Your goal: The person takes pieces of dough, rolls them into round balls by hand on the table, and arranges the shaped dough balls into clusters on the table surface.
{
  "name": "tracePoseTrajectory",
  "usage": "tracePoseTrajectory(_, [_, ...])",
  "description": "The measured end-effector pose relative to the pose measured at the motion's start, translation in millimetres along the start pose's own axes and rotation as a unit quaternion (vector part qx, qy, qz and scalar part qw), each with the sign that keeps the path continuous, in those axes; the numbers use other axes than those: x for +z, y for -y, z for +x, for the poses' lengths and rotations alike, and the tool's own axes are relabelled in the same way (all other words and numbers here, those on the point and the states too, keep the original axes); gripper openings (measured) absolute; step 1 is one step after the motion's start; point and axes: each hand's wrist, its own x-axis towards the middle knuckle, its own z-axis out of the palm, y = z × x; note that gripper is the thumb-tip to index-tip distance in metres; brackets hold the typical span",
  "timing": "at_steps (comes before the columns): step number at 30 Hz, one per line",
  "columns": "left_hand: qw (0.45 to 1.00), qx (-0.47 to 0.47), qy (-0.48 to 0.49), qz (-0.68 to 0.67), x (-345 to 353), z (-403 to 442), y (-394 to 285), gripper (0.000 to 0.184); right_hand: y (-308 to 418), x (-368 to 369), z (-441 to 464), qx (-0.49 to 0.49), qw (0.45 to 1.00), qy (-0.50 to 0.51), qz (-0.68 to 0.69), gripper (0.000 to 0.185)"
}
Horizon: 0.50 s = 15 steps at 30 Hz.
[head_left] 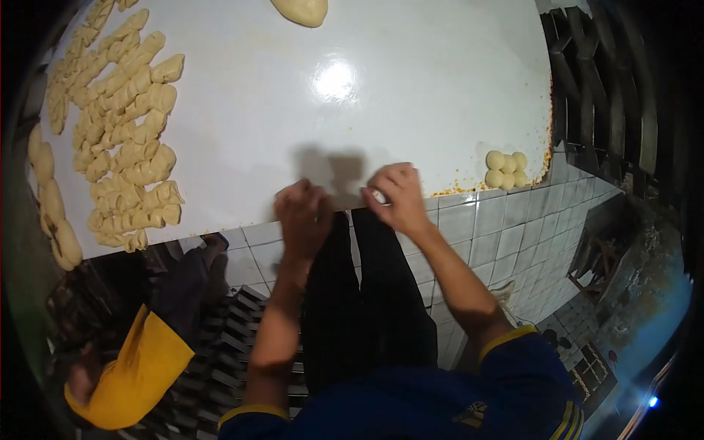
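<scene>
At the near edge of the white table (249, 183), my right hand (400, 194) has its fingers curled around a small pale piece of dough (378, 196), of which only a bit shows by the thumb. My left hand (302, 213) is close beside it at the same edge, fingers bent inward; what they hold, if anything, is hidden. To the right, several round dough balls (507, 170) sit in a tight cluster near the table's corner. On the left lie many cut dough pieces (136, 154) in rough rows.
A larger dough lump (302, 9) lies at the far edge. Long dough rolls (55, 209) line the left edge. Another person's yellow sleeve (139, 370) shows at lower left, near stacked dark metal racks (235, 345). More dark metalwork (609, 88) stands right of the table.
</scene>
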Motion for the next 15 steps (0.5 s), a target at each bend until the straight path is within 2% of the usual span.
tracePoseTrajectory(1, [0.999, -0.015, 0.046, 0.015, -9.6, -18.3, 35.0, 0.027, -19.4, -17.6, -3.2, 0.016, 0.999, 0.022, -0.047, 0.021])
tracePoseTrajectory(3, [0.982, -0.107, 0.112, 0.110, -28.9, 11.6, 60.6, 0.024, -46.1, -35.5, 15.5, 0.031, 0.991, 0.032, -0.123, 0.020])
tracePoseTrajectory(4, [0.982, -0.107, 0.114, 0.109, -24.9, 36.5, 58.1, 0.024, -49.4, -26.7, 37.6, 0.031, 0.991, -0.009, -0.130, 0.020])
tracePoseTrajectory(6, [0.995, -0.071, 0.037, 0.054, 1.5, 90.9, 45.1, 0.024, -35.6, 7.2, 77.7, 0.029, 0.991, -0.059, -0.118, 0.019])
tracePoseTrajectory(7, [0.991, -0.087, 0.061, 0.081, 20.1, 100.7, 28.0, 0.025, -21.5, 24.6, 84.8, 0.034, 0.992, -0.064, -0.098, 0.018])
tracePoseTrajectory(8, [0.993, -0.080, 0.062, 0.066, 33.2, 94.9, 8.6, 0.026, -9.8, 40.6, 79.0, 0.034, 0.990, -0.034, -0.129, 0.017])
tracePoseTrajectory(10, [0.994, -0.074, 0.063, 0.053, 42.5, 55.6, -7.1, 0.026, 13.4, 39.6, 42.5, 0.038, 0.998, -0.010, -0.039, 0.019])
tracePoseTrajectory(12, [0.999, 0.020, 0.021, 0.014, 37.5, 4.6, -10.6, 0.027, 7.4, 19.0, 12.5, 0.042, 0.999, 0.000, 0.005, 0.020])
tracePoseTrajectory(13, [0.999, 0.020, 0.021, 0.014, 23.7, -2.5, -2.2, 0.027, -4.4, 1.5, -0.4, 0.003, 1.000, 0.017, -0.007, 0.021])
tracePoseTrajectory(15, [0.992, -0.063, 0.081, 0.075, -5.5, -12.5, 35.6, 0.027, -23.1, -20.1, -0.1, -0.033, 0.999, 0.033, -0.023, 0.021])
